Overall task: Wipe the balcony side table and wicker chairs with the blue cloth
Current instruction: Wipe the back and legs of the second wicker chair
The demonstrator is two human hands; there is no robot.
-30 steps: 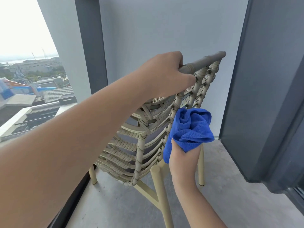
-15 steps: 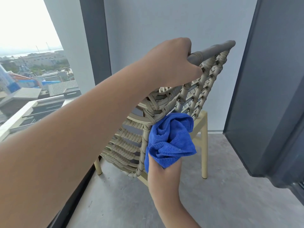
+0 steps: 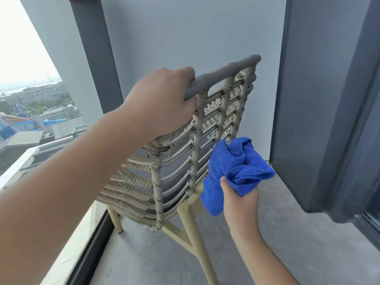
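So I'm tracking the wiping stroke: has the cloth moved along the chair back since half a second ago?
Yes. The cloth moved right, from the chair's middle weave to its right edge.

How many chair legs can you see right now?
2. One leg stands nearest, below the blue cloth; the other stands by the balcony edge. Further legs may be hidden behind the wicker chair.

Woven wicker chair [image 3: 181, 161] with a smooth matt grey top rail [image 3: 226, 73]; fluffy blue cloth [image 3: 236, 167]; rough concrete floor [image 3: 298, 243].
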